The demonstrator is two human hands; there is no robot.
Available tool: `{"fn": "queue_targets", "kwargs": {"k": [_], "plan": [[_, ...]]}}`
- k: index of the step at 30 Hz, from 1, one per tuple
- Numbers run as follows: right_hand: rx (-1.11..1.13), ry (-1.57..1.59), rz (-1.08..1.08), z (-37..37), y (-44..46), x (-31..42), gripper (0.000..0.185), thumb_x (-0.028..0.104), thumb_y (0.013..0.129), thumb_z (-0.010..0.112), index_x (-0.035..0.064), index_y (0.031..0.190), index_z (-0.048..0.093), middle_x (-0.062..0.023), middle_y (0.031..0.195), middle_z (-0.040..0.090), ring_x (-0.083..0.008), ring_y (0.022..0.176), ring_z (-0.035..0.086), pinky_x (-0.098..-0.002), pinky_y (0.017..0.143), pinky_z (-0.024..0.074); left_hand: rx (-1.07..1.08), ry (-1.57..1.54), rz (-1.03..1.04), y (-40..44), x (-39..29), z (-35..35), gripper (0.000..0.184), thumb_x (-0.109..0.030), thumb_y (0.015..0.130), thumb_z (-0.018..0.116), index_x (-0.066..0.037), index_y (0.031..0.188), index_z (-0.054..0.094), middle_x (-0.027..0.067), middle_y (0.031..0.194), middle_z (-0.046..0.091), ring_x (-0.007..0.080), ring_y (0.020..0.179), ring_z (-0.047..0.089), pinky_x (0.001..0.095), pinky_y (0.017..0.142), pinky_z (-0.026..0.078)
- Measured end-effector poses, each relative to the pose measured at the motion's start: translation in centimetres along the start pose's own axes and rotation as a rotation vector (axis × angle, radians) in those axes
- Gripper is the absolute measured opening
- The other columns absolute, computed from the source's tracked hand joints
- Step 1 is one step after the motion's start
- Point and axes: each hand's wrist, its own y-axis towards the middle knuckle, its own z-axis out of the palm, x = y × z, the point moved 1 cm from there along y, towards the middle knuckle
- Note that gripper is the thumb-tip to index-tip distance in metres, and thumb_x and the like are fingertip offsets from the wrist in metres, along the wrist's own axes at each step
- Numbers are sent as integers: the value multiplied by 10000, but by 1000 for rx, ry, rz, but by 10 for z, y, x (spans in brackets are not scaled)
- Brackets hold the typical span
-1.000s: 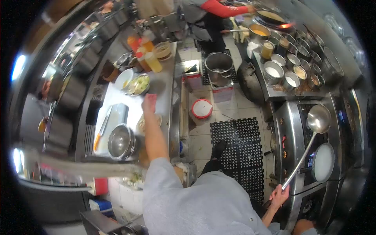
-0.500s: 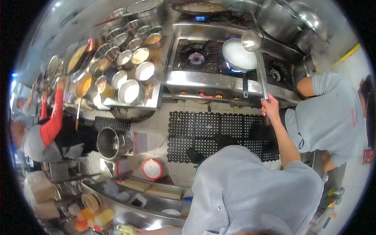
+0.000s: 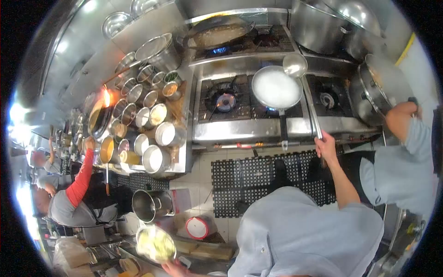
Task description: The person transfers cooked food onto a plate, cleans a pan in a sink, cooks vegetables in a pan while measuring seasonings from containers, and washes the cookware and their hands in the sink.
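My right hand [image 3: 326,146] is wrapped round the handle of a long metal ladle [image 3: 295,65]. The ladle's bowl hangs at the far right edge of a frying pan [image 3: 283,125]. White, foamy-looking liquid [image 3: 277,87] fills the pan, which sits over a burner with its handle pointing towards me. Low at the left, my left hand [image 3: 174,267] grips the edge of a round bowl [image 3: 174,253] of pale green and yellowish food [image 3: 154,243]. The bowl is tilted, and blur hides what the food is.
A lit burner [image 3: 225,102] lies left of the pan. Several metal containers [image 3: 156,159] crowd the left counter. One co-worker in red sleeves [image 3: 83,177] works beside flames; another in grey [image 3: 399,171] stands close on my right by a large pot [image 3: 371,90]. A black mat [image 3: 244,177] covers the floor.
My left hand has raised the bowl of food from the low counter into view. My right hand keeps the ladle at the pan's edge. The view has tilted up and turned left.
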Motion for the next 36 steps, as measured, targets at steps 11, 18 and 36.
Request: {"fn": "queue_targets", "kwargs": {"k": [11, 18, 36], "plan": [[183, -142, 33, -89, 22, 20, 536, 25, 802, 650, 25, 1318, 506, -77, 881, 665, -76, 602, 578, -247, 530, 475, 1052, 102, 70, -100, -122, 466, 344, -129, 869, 599, 34, 1152, 491, 129, 1022, 608, 170, 824, 622, 279, 647, 541], [176, -337, -411, -78, 42, 20, 539, 31, 787, 643, 5, 1304, 492, -213, 1059, 630, -339, 956, 632, -358, 836, 494, 1273, 330, 123, -196, -141, 671, 226, -53, 806, 585, 112, 930, 491, 152, 858, 564, 279, 750, 662, 331, 545, 605], [124, -461, -143, -108, 62, -17, 595, 38, 770, 645, 27, 1337, 464, -224, 1008, 611, -379, 936, 603, -409, 831, 480, 977, 1068, 1502, -292, -134, 801, 224, -108, 862, 498, -120, 1085, 511, 247, 1338, 436, 422, 854, 648, 490, 668, 548]]}}
